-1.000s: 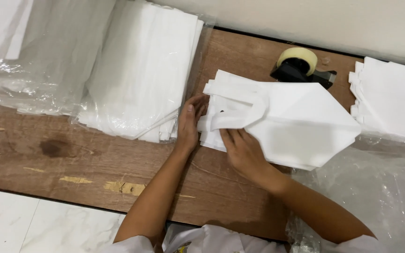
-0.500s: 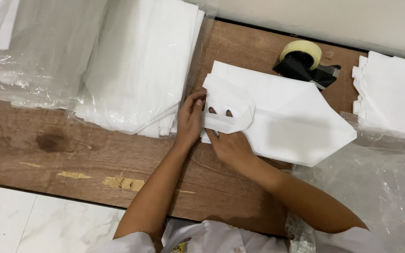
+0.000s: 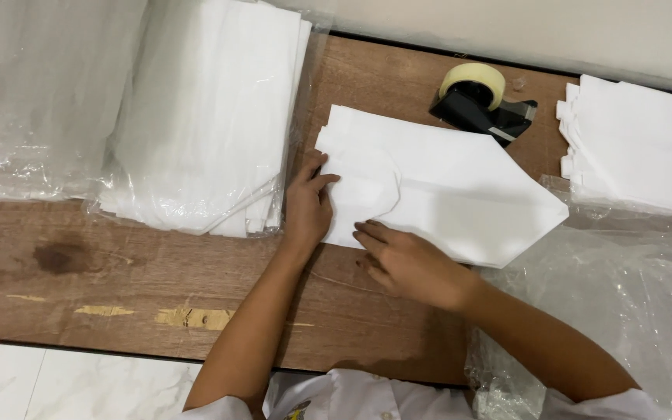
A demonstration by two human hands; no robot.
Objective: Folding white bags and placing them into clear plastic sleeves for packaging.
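Note:
A white bag (image 3: pixel 460 183) lies flat on the brown wooden table (image 3: pixel 157 272), its right end folded to a point and its handle flap folded over at the left. My left hand (image 3: pixel 307 206) presses on the bag's left edge with fingers spread. My right hand (image 3: pixel 406 260) lies flat at the bag's near edge, fingertips pointing left onto the folded flap. Neither hand grips anything.
A stack of white bags in clear plastic wrap (image 3: pixel 203 117) sits left of the hands. A black tape dispenser with a yellowish roll (image 3: pixel 480 97) stands behind the bag. Another white stack (image 3: pixel 639 144) lies at the right, with loose clear plastic (image 3: pixel 624 295) below it.
The bag's handle loop, raised and open earlier, is now folded flat onto the bag. My right hand has slid down to the near edge and both hands press flat.

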